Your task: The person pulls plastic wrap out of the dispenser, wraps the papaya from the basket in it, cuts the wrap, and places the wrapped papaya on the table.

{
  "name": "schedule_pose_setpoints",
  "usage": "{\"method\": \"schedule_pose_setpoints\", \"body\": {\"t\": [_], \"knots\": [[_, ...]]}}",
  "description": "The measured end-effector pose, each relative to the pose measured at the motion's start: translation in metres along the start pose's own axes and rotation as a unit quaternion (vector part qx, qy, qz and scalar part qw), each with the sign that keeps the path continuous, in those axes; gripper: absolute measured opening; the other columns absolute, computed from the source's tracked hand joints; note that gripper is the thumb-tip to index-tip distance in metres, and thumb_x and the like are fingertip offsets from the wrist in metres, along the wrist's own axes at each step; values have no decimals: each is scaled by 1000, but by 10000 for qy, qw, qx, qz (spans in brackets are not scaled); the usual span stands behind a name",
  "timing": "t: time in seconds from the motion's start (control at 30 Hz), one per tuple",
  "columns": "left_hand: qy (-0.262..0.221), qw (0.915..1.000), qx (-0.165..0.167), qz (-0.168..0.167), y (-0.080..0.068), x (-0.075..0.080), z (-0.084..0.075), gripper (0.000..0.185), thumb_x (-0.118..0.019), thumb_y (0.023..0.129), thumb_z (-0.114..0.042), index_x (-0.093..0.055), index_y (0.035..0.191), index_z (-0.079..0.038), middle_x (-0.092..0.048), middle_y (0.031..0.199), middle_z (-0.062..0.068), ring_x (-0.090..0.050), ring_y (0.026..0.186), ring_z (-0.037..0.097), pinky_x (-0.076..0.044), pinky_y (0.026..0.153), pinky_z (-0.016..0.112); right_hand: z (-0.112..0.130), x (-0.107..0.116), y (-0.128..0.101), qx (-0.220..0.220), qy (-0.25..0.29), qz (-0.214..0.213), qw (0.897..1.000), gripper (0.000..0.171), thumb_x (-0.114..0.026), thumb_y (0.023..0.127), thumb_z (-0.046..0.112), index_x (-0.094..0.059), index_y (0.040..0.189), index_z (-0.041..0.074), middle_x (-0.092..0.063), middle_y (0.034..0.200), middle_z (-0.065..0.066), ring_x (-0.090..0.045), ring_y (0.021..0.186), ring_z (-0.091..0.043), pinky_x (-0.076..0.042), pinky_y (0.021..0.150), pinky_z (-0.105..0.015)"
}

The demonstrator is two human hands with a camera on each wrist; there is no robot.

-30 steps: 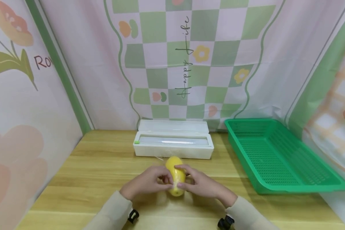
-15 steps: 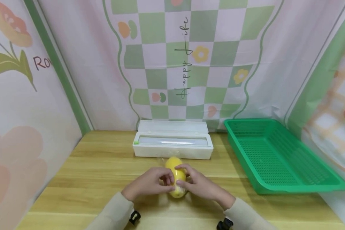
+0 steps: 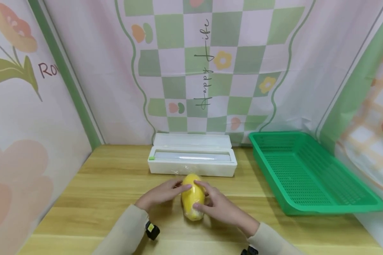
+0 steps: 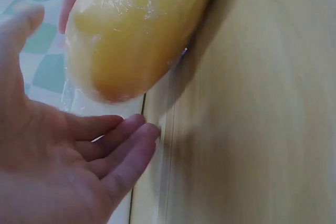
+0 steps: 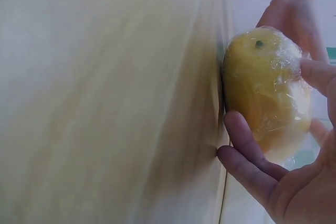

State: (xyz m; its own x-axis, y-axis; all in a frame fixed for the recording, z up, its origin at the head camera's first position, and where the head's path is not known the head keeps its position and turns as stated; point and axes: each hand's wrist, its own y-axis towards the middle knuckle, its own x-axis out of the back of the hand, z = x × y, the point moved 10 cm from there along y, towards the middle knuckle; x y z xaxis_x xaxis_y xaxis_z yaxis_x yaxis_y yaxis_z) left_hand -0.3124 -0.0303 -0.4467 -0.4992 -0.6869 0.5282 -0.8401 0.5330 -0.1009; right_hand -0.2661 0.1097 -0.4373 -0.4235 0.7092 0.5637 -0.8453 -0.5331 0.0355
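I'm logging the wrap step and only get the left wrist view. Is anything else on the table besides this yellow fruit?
Observer: Yes, a white wrap dispenser lies just behind the fruit, lid open.
Operator: Anything to the side?
Observer: A green basket stands to the right, nothing showing in it.
Operator: What is the right hand doing?
Observer: The right hand touches the fruit's right side; the left hand touches its far end.
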Motion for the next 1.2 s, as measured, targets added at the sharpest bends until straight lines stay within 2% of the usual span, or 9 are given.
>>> {"method": "schedule_pose_setpoints", "body": {"t": [0.13,0.33,0.47,0.57,0.73,0.83,0.93,1.07,1.2], "knots": [[-333,9985,147,402,8,-10,1,66,-49,95,-67,-52,144,-22,-55,143,-1,-46,134,22,-34,112,53,3,0,-2,-17,-191,-13,9998,77,-67,96,44,-27,158,24,-44,135,-24,-63,90,-18,-56,76,-26],[-735,9954,98,605,22,-13,-1,56,-52,97,-62,-61,127,-15,-67,111,2,-58,113,20,-39,108,49,6,0,-5,-74,-437,-127,9989,78,-70,93,45,-30,156,21,-47,123,-20,-61,86,-17,-55,72,-28],[-845,9934,163,752,31,-15,2,55,-53,97,-61,-63,119,-11,-68,98,6,-61,99,19,-42,102,44,7,1,-6,-115,-479,-120,9987,79,-71,92,46,-31,155,20,-46,117,-18,-60,87,-17,-54,73,-29],[-851,9918,108,948,38,-17,4,54,-58,94,-61,-62,116,-11,-68,97,7,-62,94,20,-46,96,40,8,2,-6,-64,-413,-113,9991,78,-71,92,44,-31,155,19,-47,123,-20,-61,90,-19,-54,76,-29],[-968,9875,-186,1232,50,-19,3,50,-70,91,-49,-58,123,-13,-66,107,7,-64,95,22,-52,89,36,8,1,-6,108,-188,-20,9998,77,-71,93,40,-30,156,22,-45,134,-23,-63,88,-19,-56,74,-28],[-877,9897,-48,1126,52,-18,8,56,-74,88,-47,-56,128,-13,-64,110,7,-63,98,22,-51,91,37,8,1,-5,167,-105,40,9998,76,-71,94,38,-30,156,24,-46,133,-23,-63,86,-18,-56,73,-29],[-826,9924,162,900,50,-15,13,73,-77,85,-49,-48,141,-11,-61,114,5,-60,101,21,-48,95,38,8,0,-4,178,-73,75,9998,76,-72,94,37,-30,156,25,-47,131,-21,-63,87,-19,-56,74,-30],[-981,9925,245,689,48,-13,14,86,-79,83,-48,-38,150,-14,-58,119,6,-59,103,22,-46,98,41,8,1,-4,180,-82,108,9997,75,-72,94,37,-30,155,26,-48,130,-20,-63,87,-19,-56,73,-31],[-911,9941,172,564,46,-11,9,78,-78,84,-47,-43,147,-17,-57,122,4,-59,104,21,-46,98,41,8,1,-3,206,-105,118,9997,75,-72,94,36,-30,155,24,-48,129,-20,-63,85,-19,-56,72,-31]]}}
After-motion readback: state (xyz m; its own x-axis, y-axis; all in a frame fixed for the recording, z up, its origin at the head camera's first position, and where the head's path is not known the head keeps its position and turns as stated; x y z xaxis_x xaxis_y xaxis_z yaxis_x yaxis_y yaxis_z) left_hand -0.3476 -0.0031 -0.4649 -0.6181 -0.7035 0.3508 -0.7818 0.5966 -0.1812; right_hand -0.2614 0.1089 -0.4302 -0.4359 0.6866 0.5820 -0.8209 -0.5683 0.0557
